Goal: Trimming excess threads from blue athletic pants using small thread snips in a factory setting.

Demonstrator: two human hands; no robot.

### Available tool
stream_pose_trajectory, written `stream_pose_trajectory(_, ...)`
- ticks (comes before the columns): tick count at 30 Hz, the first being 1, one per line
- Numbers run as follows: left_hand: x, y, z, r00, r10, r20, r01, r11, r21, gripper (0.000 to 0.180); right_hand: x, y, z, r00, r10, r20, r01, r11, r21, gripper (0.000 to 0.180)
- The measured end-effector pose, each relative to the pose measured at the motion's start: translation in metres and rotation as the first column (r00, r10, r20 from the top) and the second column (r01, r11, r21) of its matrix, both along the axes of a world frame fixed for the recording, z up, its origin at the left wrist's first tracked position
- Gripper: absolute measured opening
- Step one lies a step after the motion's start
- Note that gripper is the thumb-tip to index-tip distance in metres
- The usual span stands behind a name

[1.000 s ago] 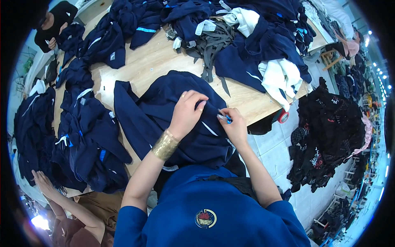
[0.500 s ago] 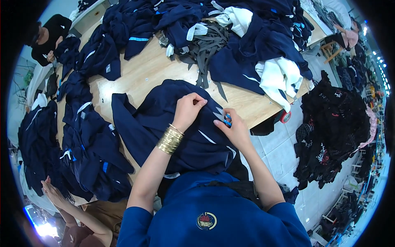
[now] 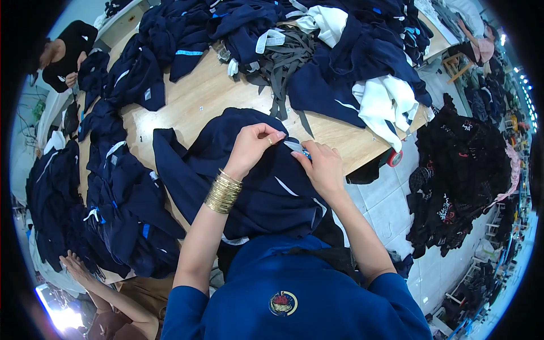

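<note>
- Step in hand: apparently trimming at the dark blue garment [image 3: 249, 181], with the scissors [image 3: 293, 146] brought close to the left hand's fingertips.
- Left hand [image 3: 253, 148]: thumb and forefinger pinched together over the garment's far right part; whether cloth or a thread lies between them is too small to tell.
- Right hand [image 3: 327, 170]: curled about the blue handle of the scissors, blades directed toward the left fingertips.
- Next move: judged to call for a steady left pinch and a short, careful cut, the blades kept clear of fingers and of sound cloth.
- Garment, position: on the near part of the wooden table [image 3: 187, 93], directly before the person, its near side close against the blue shirt [image 3: 317, 283].
- Garment, appearance: plain, soft-looking and loosely bunched, with broad folds on the left; a narrow white strip [image 3: 286, 186] slants across its right part.
</note>
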State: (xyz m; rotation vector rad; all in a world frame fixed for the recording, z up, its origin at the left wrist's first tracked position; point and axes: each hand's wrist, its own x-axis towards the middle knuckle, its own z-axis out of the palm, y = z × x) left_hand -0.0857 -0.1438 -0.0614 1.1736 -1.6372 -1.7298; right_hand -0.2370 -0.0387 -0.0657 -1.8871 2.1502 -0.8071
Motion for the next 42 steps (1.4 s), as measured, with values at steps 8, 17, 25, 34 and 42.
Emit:
stream_pose_trajectory(8, 0.0, 0.0, -0.009, 0.999, -0.005, -0.032, 0.004, 1.0, -0.019, 0.016, 0.001, -0.003, 0.0, 0.999, 0.025, -0.037, -0.025, 1.0, -0.008, 0.026)
stream_pose_trajectory(17, -0.022, 0.091, 0.013, 0.789, -0.563, 0.245, 0.579, 0.549, -0.602, 0.032, -0.041, -0.012, 0.014, 0.969, -0.229, 0.096, 0.227, 0.973, 0.03, 0.028)
stream_pose_trajectory(25, 0.01, 0.083, -0.004, 0.907, 0.207, 0.368, 0.139, 0.676, -0.723, 0.015, -0.031, 0.023, 0.015, 0.968, -0.222, 0.12, 0.204, 0.968, 0.145, 0.028)
stream_pose_trajectory(34, 0.049, 0.04, -0.034, 0.997, -0.008, 0.071, 0.008, 1.0, 0.004, 0.013, 0.02, 0.039, -0.013, 0.983, 0.108, 0.148, -0.125, 0.987, 0.105, 0.022)
stream_pose_trajectory(42, 0.05, 0.039, -0.019, 0.998, 0.031, -0.057, -0.018, 0.975, 0.22, 0.01, 0.032, 0.027, -0.009, 0.981, 0.166, -0.105, -0.162, 0.986, 0.05, 0.021)
